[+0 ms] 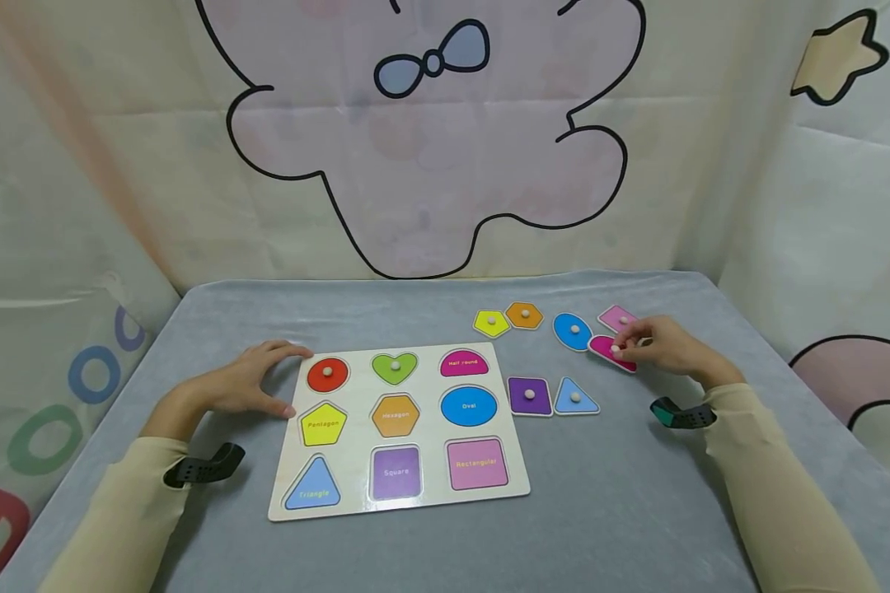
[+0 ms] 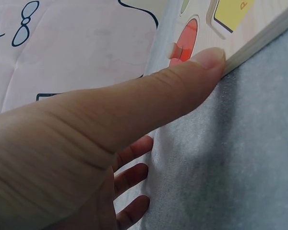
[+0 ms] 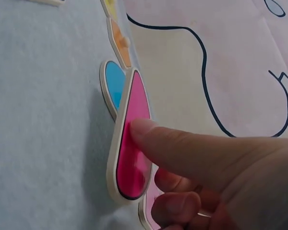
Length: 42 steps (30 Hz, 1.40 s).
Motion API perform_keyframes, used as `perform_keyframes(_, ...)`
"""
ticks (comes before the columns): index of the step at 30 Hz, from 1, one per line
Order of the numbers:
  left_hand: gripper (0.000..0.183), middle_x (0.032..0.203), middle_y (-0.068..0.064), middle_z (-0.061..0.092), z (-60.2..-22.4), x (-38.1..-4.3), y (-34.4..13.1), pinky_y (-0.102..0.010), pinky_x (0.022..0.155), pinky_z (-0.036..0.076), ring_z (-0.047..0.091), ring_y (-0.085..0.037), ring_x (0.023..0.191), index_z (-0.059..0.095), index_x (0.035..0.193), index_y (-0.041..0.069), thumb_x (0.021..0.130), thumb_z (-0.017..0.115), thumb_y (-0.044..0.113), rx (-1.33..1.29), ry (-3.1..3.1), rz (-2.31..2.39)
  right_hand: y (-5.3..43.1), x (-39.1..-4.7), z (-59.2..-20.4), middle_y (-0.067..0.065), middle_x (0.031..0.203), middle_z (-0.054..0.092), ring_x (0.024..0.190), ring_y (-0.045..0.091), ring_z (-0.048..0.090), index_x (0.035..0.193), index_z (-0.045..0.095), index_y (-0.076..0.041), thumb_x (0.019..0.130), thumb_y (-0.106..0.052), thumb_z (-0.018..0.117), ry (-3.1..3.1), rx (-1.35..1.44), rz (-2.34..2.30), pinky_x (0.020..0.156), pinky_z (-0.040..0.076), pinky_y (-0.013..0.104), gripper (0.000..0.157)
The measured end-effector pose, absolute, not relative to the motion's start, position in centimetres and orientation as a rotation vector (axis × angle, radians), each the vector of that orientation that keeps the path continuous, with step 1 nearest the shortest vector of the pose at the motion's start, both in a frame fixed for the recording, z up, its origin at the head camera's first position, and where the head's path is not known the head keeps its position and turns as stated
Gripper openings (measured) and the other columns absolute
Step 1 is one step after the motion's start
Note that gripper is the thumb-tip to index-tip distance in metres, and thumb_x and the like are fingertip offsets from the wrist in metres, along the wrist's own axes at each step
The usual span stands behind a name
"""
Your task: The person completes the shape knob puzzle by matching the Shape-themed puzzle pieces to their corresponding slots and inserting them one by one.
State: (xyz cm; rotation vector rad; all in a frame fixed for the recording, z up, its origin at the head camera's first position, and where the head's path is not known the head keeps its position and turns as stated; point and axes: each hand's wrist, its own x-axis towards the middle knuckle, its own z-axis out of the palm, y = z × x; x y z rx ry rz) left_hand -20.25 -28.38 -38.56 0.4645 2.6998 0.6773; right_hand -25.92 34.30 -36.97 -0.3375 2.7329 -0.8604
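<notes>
Right of centre, right hand (image 1: 663, 346) pinching a magenta half-round puzzle piece (image 1: 604, 347), at centre left, left hand (image 1: 241, 380) held wide, touching the edge of a wooden shape board (image 1: 428, 375).

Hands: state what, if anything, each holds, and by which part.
The right hand pinches the magenta piece, apparently by the knob on its face. The left hand only touches the left edge of the board.

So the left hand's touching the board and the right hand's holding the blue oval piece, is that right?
Not quite: the right hand is holding the magenta piece, as the right wrist view shows. The left hand is touching the board, as you said.
</notes>
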Motion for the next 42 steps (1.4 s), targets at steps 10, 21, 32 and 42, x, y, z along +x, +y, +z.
perform_keyframes(10, 0.087, 0.158, -0.027, 0.028, -38.7, -20.3, -28.4, -0.082, 0.106, 0.028, 0.026, -0.053, 0.140, 0.046, 0.147, 0.020, 0.074, 0.087, 0.043, 0.467, 2.693, 0.674, 32.6, -25.5, -36.7, 0.004, 0.080, 0.057, 0.081, 0.017, 0.049, 0.102, 0.071, -0.003, 0.091, -0.020, 0.076, 2.776, -0.450, -0.914, 0.059, 0.042, 0.022, 0.021)
perform_keyframes(21, 0.087, 0.158, -0.028, 0.028, -38.5, -20.3, -28.4, -0.082, 0.106, 0.028, 0.025, -0.053, 0.140, 0.046, 0.147, 0.020, 0.074, 0.087, 0.043, 0.471, 2.696, 0.671, 30.2, -26.2, -36.2, 0.006, 0.081, 0.056, 0.081, 0.019, 0.048, 0.096, 0.072, -0.005, 0.091, -0.021, 0.077, 2.788, -0.512, -0.875, 0.060, 0.042, 0.022, 0.017)
perform_keyframes(32, 0.087, 0.158, -0.027, 0.029, -38.7, -20.2, -28.5, -0.082, 0.106, 0.027, 0.026, -0.053, 0.140, 0.046, 0.147, 0.020, 0.074, 0.087, 0.044, 0.493, 2.699, 0.677, 27.3, -26.3, -34.9, 0.004, 0.079, 0.055, 0.071, 0.018, 0.047, 0.094, 0.070, -0.005, 0.091, -0.020, 0.077, 2.784, -0.539, -0.846, 0.056, 0.037, 0.022, 0.017)
perform_keyframes(42, 0.087, 0.158, -0.026, 0.028, -38.6, -20.2, -28.4, -0.082, 0.107, 0.027, 0.026, -0.053, 0.140, 0.046, 0.147, 0.021, 0.074, 0.087, 0.045, 0.475, 2.693, 0.675, 25.1, -26.8, -35.5, 0.004, 0.076, 0.052, 0.065, 0.016, 0.047, 0.093, 0.069, -0.002, 0.091, -0.016, 0.076, 2.733, -0.638, -0.924, 0.056, 0.038, 0.022, 0.016)
